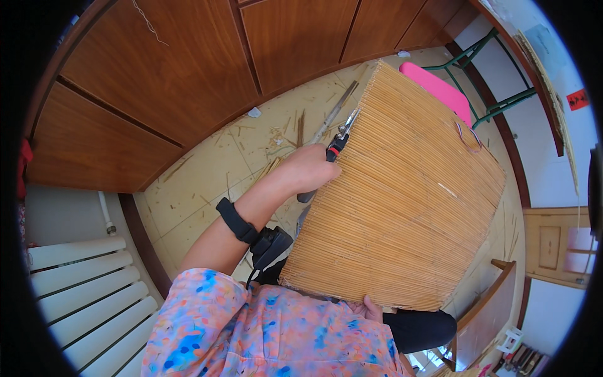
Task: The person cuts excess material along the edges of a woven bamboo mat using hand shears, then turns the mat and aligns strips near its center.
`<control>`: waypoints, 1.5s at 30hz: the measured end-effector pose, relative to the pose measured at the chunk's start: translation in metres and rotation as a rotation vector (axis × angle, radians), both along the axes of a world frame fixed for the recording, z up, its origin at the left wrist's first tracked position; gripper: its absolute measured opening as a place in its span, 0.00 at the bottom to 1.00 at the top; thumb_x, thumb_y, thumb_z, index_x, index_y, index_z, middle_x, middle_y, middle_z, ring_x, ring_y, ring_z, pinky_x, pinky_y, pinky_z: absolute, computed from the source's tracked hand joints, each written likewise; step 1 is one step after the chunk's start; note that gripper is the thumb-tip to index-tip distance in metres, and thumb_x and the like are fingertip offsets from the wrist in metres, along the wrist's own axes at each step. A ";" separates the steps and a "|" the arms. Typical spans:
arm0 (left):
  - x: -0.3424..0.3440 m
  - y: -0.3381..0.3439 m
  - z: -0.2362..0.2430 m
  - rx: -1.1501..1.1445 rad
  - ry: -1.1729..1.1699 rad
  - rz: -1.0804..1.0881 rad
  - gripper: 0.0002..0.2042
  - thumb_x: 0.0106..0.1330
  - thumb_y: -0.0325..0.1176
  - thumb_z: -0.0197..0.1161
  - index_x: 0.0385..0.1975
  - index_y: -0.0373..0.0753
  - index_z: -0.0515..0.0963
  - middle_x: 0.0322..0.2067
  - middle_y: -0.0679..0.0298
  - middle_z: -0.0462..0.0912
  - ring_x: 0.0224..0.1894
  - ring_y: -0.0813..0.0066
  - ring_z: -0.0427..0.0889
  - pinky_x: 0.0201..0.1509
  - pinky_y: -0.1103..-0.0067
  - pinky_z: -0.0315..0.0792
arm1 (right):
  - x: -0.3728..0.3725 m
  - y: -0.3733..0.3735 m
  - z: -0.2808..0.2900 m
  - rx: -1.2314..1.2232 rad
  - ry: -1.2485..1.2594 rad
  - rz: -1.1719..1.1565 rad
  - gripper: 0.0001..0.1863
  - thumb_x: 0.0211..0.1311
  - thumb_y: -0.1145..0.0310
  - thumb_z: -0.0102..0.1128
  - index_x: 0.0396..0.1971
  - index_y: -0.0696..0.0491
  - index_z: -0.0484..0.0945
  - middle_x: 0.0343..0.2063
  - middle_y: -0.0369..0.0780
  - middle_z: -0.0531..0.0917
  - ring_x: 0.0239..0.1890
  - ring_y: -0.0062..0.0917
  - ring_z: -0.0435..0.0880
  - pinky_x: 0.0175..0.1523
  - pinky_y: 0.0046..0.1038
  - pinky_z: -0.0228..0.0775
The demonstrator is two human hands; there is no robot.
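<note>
My left hand (312,168) is closed on metal shears (339,140) with black and red handles, their jaws at the upper left edge of a large board of thin tan reeds (405,195). My right hand (367,308) grips the board's bottom edge near my body, its fingers partly hidden. The board lies tilted across my lap and dark-clothed leg (414,330). A purple loop (470,139) lies at its upper right edge. A long grey rod (339,107) lies beyond the left edge, beside the shears.
Wooden cabinets (295,31) run along the top, with scattered straw (282,135) on the floor below. A pink seat (433,88) and green metal frame (502,100) stand upper right. A white radiator (88,289) is at left, a low wooden piece (487,314) lower right.
</note>
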State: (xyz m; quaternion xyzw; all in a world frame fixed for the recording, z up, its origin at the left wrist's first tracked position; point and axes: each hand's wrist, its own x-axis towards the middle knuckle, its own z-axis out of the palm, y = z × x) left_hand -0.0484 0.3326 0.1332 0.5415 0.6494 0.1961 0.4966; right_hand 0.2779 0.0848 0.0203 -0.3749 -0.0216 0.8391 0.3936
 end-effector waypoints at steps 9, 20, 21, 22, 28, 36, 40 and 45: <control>0.001 0.001 -0.001 -0.005 0.085 -0.001 0.13 0.50 0.36 0.58 0.27 0.29 0.72 0.24 0.50 0.78 0.29 0.58 0.77 0.34 0.68 0.69 | 0.001 -0.001 -0.004 0.007 0.022 0.011 0.28 0.68 0.65 0.50 0.64 0.56 0.57 0.61 0.50 0.68 0.62 0.38 0.70 0.66 0.43 0.63; 0.010 -0.002 0.006 0.018 0.317 0.015 0.19 0.52 0.41 0.58 0.35 0.29 0.74 0.33 0.44 0.80 0.40 0.48 0.80 0.44 0.64 0.71 | -0.002 0.000 0.004 0.017 -0.022 0.010 0.28 0.68 0.65 0.51 0.65 0.55 0.57 0.61 0.49 0.68 0.62 0.38 0.70 0.67 0.44 0.63; 0.011 -0.002 0.005 0.036 0.320 0.017 0.19 0.52 0.41 0.58 0.34 0.29 0.74 0.32 0.44 0.80 0.39 0.48 0.80 0.44 0.64 0.71 | -0.002 0.000 0.003 0.026 -0.018 0.015 0.28 0.68 0.65 0.51 0.65 0.55 0.57 0.61 0.49 0.68 0.62 0.38 0.70 0.66 0.43 0.63; 0.011 -0.001 0.004 0.053 0.324 0.019 0.18 0.52 0.41 0.58 0.32 0.29 0.74 0.31 0.44 0.80 0.38 0.48 0.80 0.43 0.64 0.71 | -0.001 0.000 0.003 0.036 -0.013 0.019 0.28 0.68 0.65 0.51 0.65 0.55 0.57 0.60 0.49 0.69 0.62 0.38 0.70 0.66 0.43 0.63; 0.005 0.005 0.007 -0.011 0.176 -0.001 0.16 0.51 0.40 0.57 0.23 0.28 0.74 0.24 0.47 0.79 0.30 0.52 0.80 0.36 0.66 0.72 | 0.002 -0.004 -0.005 0.016 0.041 0.009 0.28 0.67 0.65 0.51 0.64 0.56 0.57 0.60 0.49 0.69 0.61 0.38 0.70 0.66 0.44 0.64; 0.005 0.002 0.005 0.018 0.226 -0.009 0.17 0.51 0.41 0.58 0.28 0.29 0.75 0.27 0.46 0.80 0.33 0.51 0.80 0.39 0.66 0.72 | -0.001 0.000 0.002 0.000 0.014 0.040 0.28 0.68 0.64 0.51 0.65 0.55 0.57 0.61 0.49 0.68 0.62 0.38 0.70 0.66 0.44 0.63; 0.007 -0.002 0.003 0.067 0.286 0.031 0.19 0.51 0.41 0.58 0.32 0.29 0.74 0.31 0.44 0.80 0.37 0.48 0.80 0.42 0.64 0.72 | 0.003 -0.001 -0.005 0.002 -0.009 0.063 0.28 0.68 0.63 0.51 0.65 0.54 0.57 0.61 0.48 0.68 0.62 0.38 0.70 0.65 0.44 0.64; 0.009 -0.001 0.005 0.010 0.224 0.047 0.19 0.51 0.41 0.58 0.32 0.28 0.74 0.30 0.44 0.80 0.36 0.49 0.80 0.41 0.65 0.72 | 0.002 -0.003 -0.007 0.045 -0.016 0.041 0.28 0.68 0.62 0.51 0.65 0.53 0.57 0.60 0.48 0.70 0.61 0.38 0.72 0.65 0.44 0.65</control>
